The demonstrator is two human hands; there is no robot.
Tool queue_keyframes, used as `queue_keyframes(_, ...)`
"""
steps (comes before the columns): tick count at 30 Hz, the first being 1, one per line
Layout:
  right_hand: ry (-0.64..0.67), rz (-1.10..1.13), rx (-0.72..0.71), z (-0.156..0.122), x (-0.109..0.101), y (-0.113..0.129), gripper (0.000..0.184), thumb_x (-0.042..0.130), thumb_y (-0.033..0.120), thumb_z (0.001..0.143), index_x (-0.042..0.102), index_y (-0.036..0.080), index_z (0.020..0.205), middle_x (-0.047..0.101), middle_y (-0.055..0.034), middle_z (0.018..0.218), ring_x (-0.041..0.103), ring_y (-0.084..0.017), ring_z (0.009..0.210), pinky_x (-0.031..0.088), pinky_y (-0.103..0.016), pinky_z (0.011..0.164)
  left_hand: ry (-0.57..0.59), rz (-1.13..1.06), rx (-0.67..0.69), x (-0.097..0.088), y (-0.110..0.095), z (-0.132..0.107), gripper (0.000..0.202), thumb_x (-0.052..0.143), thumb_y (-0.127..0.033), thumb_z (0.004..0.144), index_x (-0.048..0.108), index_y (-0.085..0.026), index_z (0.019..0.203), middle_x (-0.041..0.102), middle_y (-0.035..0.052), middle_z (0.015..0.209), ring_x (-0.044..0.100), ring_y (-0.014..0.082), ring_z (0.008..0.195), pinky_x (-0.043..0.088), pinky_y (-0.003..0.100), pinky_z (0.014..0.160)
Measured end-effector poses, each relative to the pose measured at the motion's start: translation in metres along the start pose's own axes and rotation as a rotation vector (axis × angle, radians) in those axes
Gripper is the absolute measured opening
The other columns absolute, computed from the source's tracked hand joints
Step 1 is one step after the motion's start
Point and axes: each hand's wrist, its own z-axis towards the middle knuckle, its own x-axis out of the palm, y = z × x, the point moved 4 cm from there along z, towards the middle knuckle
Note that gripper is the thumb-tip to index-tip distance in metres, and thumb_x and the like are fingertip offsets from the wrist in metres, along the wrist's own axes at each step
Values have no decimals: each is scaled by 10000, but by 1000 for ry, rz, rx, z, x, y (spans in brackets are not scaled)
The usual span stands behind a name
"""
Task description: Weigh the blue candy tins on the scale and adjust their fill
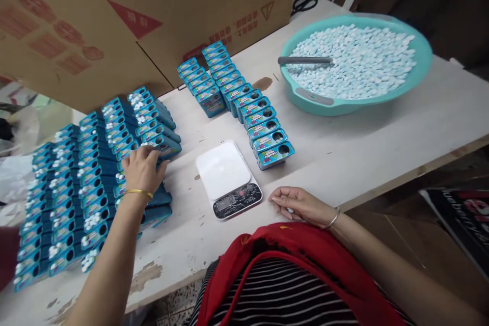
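Observation:
My left hand [143, 168] reaches over rows of small blue boxes [87, 183] at the left of the table, its fingers curled on the end box of a row; these boxes hold white candies. My right hand [300, 205] rests on the table edge beside a white kitchen scale [228, 177], fingers loosely curled with a small white piece showing under them. Behind the scale stand rows of empty blue boxes [244, 104] with round openings.
A teal basin [332, 104] full of white-blue candies, with a grey scoop handle [305, 60] in it, sits at the back right. Large cardboard cartons [153, 15] stand behind the table. Black scissors [303, 4] lie at the far edge.

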Motion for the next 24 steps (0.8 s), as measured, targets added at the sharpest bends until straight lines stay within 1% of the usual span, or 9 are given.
queue_keyframes(3,-3,-79,2,-11,0,10,429,676,530,748,568,130,859,555,4,722,369,-15,455,166,-174,395,1,-30,3,9,-1,2,251,516,-405,823,616,-206,940,563,152,1121,486,356,1035,343,504,847)
queue_keyframes(7,-137,-125,-73,-35,-14,40,399,673,515,759,595,145,884,537,4,714,388,-26,482,151,-190,424,-39,-52,-17,1,-7,9,280,525,-412,815,608,-202,981,578,147,1112,504,347,1026,350,464,822)
queue_keyframes(9,-231,-137,-130,-44,-24,55,381,671,513,762,600,152,863,522,8,696,380,-29,483,147,-201,434,-55,-105,23,-8,-19,8,283,507,-405,836,601,-199,1005,602,131,1084,526,320,1008,360,429,802)
queue_keyframes(11,-298,-139,-158,-47,-31,61,383,679,518,750,595,154,834,512,11,684,372,-27,480,149,-205,442,-68,-196,130,-15,-43,-1,274,472,-381,870,592,-193,1030,630,112,1057,544,288,1002,367,402,796)
queue_keyframes(13,-343,-123,-144,-43,-34,58,404,701,526,718,583,153,819,506,17,679,365,-23,474,152,-200,443,-73,-291,274,-18,-76,-18,261,435,-327,902,575,-188,1072,654,96,1047,553,257,1014,365,388,820)
queue_keyframes(15,-371,-95,-96,-34,-33,46,436,727,537,673,562,152,793,493,28,657,351,-19,459,146,-192,432,-53,-366,427,-15,-113,-40,281,414,-242,915,531,-189,1165,669,78,1070,553,226,1047,350,380,857)
queue_keyframes(18,-355,-56,-19,-22,-24,25,478,742,562,629,542,154,778,454,50,594,321,-19,427,108,-186,409,-35,-426,530,-4,-154,-73,383,419,-155,909,435,-198,1290,683,50,1092,534,207,1108,316,377,896)
queue_keyframes(20,-336,-34,9,-17,-19,15,494,739,577,623,538,154,780,438,57,569,315,-20,414,91,-185,402,-23,-442,515,5,-166,-88,433,430,-146,909,387,-204,1337,678,42,1125,538,201,1086,310,372,884)
queue_keyframes(24,-325,-4,-6,-17,-19,10,484,731,572,635,533,151,771,476,46,603,313,-11,400,82,-182,393,37,-443,492,16,-172,-105,516,434,-157,917,294,-217,1410,678,36,1127,545,188,1020,312,358,845)
